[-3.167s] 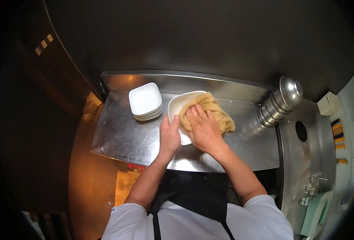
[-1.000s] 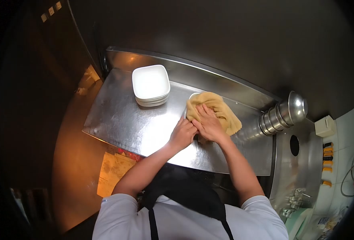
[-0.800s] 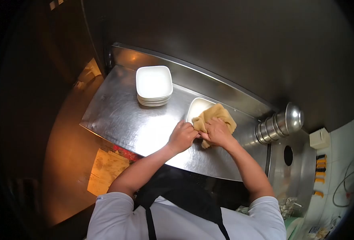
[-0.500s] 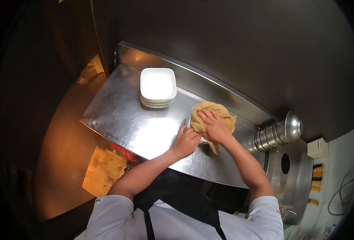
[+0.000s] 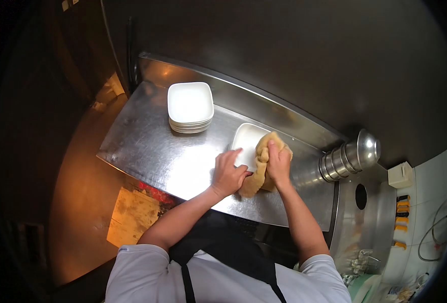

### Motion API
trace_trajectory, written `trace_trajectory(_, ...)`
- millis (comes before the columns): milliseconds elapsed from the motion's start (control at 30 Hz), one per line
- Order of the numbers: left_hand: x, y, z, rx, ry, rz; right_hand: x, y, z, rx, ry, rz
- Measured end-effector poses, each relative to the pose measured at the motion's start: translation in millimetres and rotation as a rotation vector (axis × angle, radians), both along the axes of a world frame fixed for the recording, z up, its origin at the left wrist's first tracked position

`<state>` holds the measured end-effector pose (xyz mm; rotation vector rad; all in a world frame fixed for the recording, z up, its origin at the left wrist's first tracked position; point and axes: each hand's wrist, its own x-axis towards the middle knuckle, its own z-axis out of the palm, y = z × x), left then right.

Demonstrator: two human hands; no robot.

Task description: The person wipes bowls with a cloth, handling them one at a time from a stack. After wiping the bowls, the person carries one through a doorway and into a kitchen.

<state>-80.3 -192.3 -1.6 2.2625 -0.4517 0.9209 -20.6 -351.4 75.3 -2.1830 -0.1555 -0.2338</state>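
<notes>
A white square dish [image 5: 246, 140] lies on the steel counter [image 5: 153, 151]. My left hand [image 5: 227, 173] grips its near edge, thumb over the rim. My right hand [image 5: 278, 162] clutches a tan cloth [image 5: 260, 167] and presses it against the dish's right side; part of the cloth hangs down toward the counter. The dish's inside shows white and bare on the left.
A stack of white square dishes [image 5: 189, 107] stands at the back left of the counter. A nested row of steel bowls [image 5: 349, 156] lies on its side at the right. Beyond them is a steel top with a round hole [image 5: 360, 196]. A dark wall backs the counter.
The cloth, which covered the dish half a second ago, has been drawn to the dish's right side, baring its white inside. My left hand has shifted up onto the rim.
</notes>
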Motion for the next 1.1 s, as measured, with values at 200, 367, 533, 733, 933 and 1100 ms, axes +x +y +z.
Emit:
trace_trajectory(200,8,-9,-19,-0.425,0.5,-0.026,33,3,-15,-0.355,-0.28,0.152)
trace_trajectory(367,13,-1,-33,-0.322,0.504,-0.082,28,32,-58,-0.608,-0.174,0.333)
trace_trajectory(533,26,-3,-57,-0.223,0.356,-0.055,5,31,-24,-0.343,-0.119,0.584)
trace_trajectory(733,9,3,-26,-0.176,0.413,-0.022,-8,-8,-5,-0.42,-0.003,0.659)
trace_trajectory(933,9,13,-13,-0.11,0.397,-0.18,15,-43,36,-0.271,-0.283,-0.01)
trace_trajectory(1100,10,11,-20,-0.184,0.369,-0.189,22,-20,-8,-0.458,-0.504,0.516)
